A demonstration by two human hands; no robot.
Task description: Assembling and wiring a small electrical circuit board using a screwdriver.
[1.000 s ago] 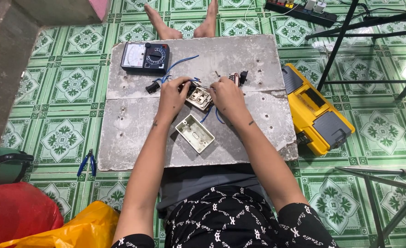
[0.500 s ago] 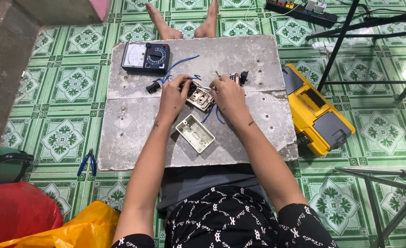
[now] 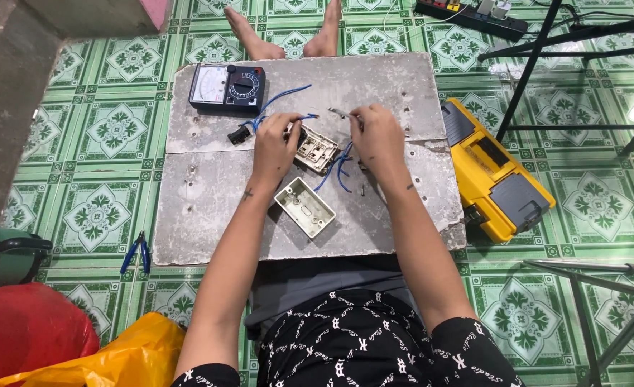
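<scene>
Left hand (image 3: 274, 147) pinched blue wire (image 3: 282, 100), resting against switch plate (image 3: 315, 148) just right of grip. Right hand (image 3: 376, 136) fingers closed on small metal piece (image 3: 340, 112) at fingertips, plate down-left of it. Empty back box (image 3: 305, 207) below both hands, on grey board (image 3: 209, 208).

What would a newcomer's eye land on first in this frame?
Both hands meet mid-slab: the left hand rests on a beige switch plate with blue wires, the right hand beside it. A dark meter sits at the grey slab's far left corner, and a yellow toolbox lies on the green tiles to the right.
</scene>
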